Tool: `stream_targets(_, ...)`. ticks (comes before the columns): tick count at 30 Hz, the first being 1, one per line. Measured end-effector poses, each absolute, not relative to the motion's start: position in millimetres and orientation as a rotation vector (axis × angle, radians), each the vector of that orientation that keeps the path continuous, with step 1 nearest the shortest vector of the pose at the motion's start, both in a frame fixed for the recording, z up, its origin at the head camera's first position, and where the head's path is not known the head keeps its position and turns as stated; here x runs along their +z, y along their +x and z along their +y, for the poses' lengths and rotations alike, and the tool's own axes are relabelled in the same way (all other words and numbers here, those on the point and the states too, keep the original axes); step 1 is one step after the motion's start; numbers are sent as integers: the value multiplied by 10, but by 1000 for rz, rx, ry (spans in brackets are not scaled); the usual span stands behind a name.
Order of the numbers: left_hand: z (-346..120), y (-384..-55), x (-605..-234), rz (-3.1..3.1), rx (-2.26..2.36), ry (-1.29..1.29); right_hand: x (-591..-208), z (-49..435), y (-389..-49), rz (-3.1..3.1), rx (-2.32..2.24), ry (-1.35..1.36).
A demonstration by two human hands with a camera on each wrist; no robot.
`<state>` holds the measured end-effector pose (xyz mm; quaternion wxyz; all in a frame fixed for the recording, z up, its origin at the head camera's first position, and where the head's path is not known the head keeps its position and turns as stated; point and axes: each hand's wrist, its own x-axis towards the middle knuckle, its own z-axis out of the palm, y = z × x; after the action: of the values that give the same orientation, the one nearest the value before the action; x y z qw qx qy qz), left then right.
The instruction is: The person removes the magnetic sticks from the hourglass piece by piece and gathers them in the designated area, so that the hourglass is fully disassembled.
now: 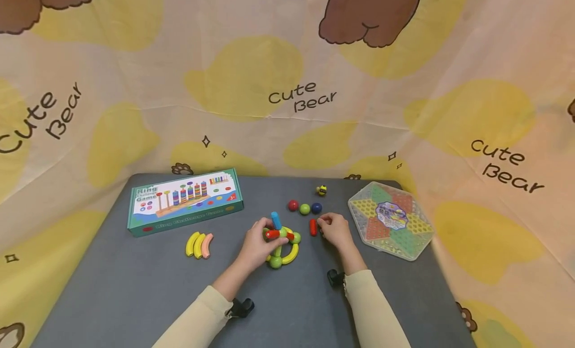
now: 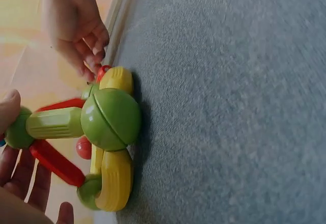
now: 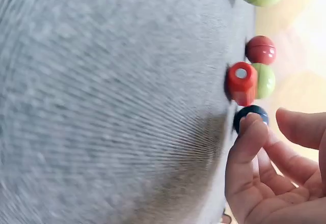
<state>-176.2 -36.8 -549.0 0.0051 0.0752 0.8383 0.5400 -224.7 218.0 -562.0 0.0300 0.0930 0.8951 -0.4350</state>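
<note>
The landmark is the stick-and-ball construction (image 1: pixel 280 245), standing on the grey mat (image 1: pixel 135 283) near its middle. It consists of green balls, yellow curved pieces, red sticks and an upright blue stick at the top.

The left hand (image 1: pixel 256 248) grips the construction from its left side, fingers curled round the red stick and the green centre ball. In the left wrist view the nearest green ball (image 2: pixel 110 118) bears on the mat.

The right hand (image 1: pixel 334 229) lies just right of the construction, fingers loosely curled and holding nothing. Its fingertips (image 3: pixel 253 127) are at a loose red stick (image 1: pixel 313 227); contact cannot be confirmed.

Behind the construction three loose balls stand in a row: red ball (image 1: pixel 293 205), green ball (image 1: pixel 305 208), blue ball (image 1: pixel 316 207).

Left of the construction lie the curved pieces (image 1: pixel 199 245), two yellow and one pink. Further back on the left lies the Ring Game box (image 1: pixel 185 200). Right of the construction lies the hexagonal checkers board (image 1: pixel 391 220).
</note>
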Motion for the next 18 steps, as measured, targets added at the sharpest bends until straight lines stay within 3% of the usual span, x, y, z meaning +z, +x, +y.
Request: stream_targets(18,-361,-1763,-5522,2499,1833,181,-5071,1908,-2066,2692,-1655,-138)
